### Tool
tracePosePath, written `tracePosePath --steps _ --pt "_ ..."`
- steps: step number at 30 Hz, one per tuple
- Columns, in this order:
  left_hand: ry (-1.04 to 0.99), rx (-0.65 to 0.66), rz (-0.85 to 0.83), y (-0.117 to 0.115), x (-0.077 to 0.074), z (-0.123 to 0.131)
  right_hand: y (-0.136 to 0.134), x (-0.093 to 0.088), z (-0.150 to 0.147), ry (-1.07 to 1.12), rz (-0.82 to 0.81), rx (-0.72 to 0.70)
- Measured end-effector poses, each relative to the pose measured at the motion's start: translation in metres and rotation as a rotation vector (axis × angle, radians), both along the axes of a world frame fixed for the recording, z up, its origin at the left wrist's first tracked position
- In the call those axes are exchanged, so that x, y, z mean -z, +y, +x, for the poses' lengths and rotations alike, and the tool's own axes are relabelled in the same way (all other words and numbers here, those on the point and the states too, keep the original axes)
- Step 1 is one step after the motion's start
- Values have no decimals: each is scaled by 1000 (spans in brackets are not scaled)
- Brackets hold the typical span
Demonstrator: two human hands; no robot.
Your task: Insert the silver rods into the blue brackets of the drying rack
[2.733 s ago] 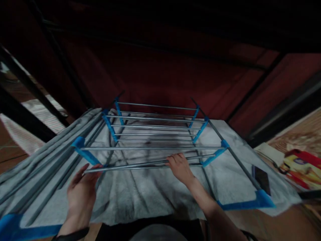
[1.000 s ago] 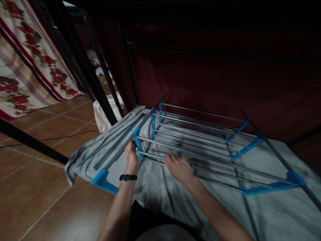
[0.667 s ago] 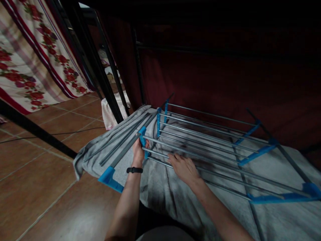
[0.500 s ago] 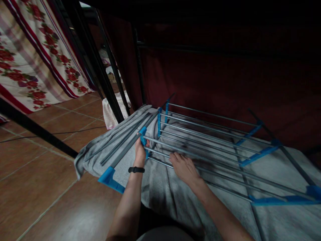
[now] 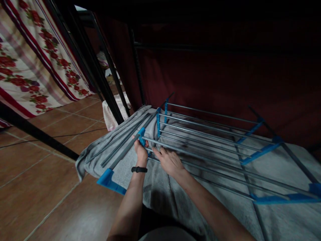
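A metal drying rack (image 5: 200, 150) with grey rods and blue plastic brackets lies across a grey blanket. My left hand (image 5: 141, 152), with a black band at the wrist, is closed around the blue bracket (image 5: 142, 136) at the rack's near left corner. Close beside it, my right hand (image 5: 169, 161) is wrapped over the near rods, its fingertips pointing toward that bracket. More loose-looking grey tubes (image 5: 122, 144) stretch along the left side, ending in a blue corner foot (image 5: 110, 181). Parts of the bracket are hidden by my left fingers.
The grey blanket (image 5: 160, 187) covers the surface beneath the rack. Black metal posts (image 5: 100, 67) rise at the left, and a dark red cloth (image 5: 200, 77) hangs behind. A floral curtain (image 5: 37, 60), tiled floor (image 5: 32, 187) and a thin cable (image 5: 75, 134) are to the left.
My right hand has slid left along the rods, closer to my left hand. My left hand stays at the blue bracket, its wrist shifted slightly right.
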State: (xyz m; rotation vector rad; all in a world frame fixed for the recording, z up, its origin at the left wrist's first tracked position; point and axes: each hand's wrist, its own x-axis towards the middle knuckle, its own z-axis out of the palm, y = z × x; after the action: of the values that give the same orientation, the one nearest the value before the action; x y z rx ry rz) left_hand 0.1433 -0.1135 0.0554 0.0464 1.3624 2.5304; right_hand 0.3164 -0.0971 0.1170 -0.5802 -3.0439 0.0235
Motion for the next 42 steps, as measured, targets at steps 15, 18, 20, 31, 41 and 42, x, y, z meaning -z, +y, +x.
tracePosePath --steps 15,18,20,31,41,42 --pt "138 134 -60 -11 -5 6 -7 2 -14 83 -19 -1" --pt "258 225 -67 -18 -10 4 -5 4 -18 74 -20 8" --pt "291 266 -65 -19 -13 2 -3 4 -19 60 -25 8" --pt "183 148 8 -3 -11 6 2 3 -20 6 -68 -10" --pt "71 -20 -21 5 -4 -3 11 -5 -22 62 -134 26" --pt "69 -29 -8 5 -4 -4 11 -5 -22 63 -136 22"
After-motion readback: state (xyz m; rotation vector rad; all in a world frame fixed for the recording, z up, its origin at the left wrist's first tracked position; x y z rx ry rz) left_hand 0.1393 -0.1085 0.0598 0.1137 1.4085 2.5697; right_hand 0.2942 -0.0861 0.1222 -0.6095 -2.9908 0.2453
